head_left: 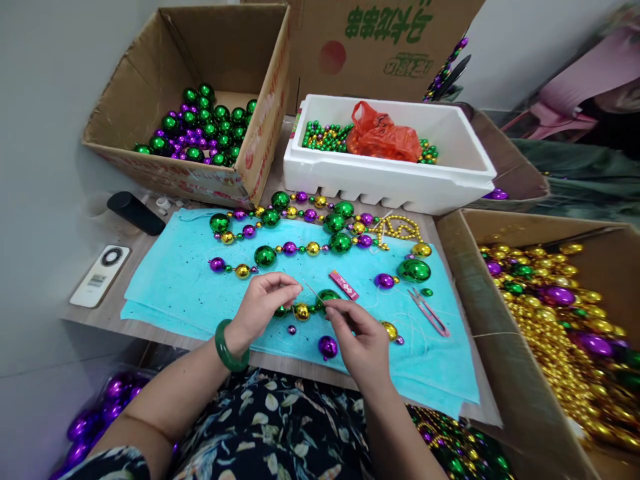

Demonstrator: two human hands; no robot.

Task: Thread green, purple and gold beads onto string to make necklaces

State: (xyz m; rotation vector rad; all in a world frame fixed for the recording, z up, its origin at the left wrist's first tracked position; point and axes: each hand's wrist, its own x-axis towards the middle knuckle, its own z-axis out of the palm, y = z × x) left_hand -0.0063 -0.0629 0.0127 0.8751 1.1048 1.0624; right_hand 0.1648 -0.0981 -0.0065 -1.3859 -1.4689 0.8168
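My left hand (267, 303), with a green bangle (231, 347) at the wrist, is closed in a pinch on a fine thread, only faintly visible. My right hand (361, 337) pinches a thin needle (313, 291) that points up toward the left fingertips. Below and between the hands lie a gold bead (301, 311), a small purple bead (292, 329) and a larger purple bead (327, 347). A big green bead (327, 297) is partly hidden behind my right fingers. Beyond, a strand of green, gold and purple beads (313, 249) crosses the blue cloth (185, 293).
Pink-handled snips (430, 313) and a pink packet (344, 285) lie on the cloth. At left are a phone (101, 275) and a black cylinder (136, 213). Bead-filled cardboard boxes (263, 127) (515, 340) flank a white foam box (390, 175) holding a red bag (385, 133).
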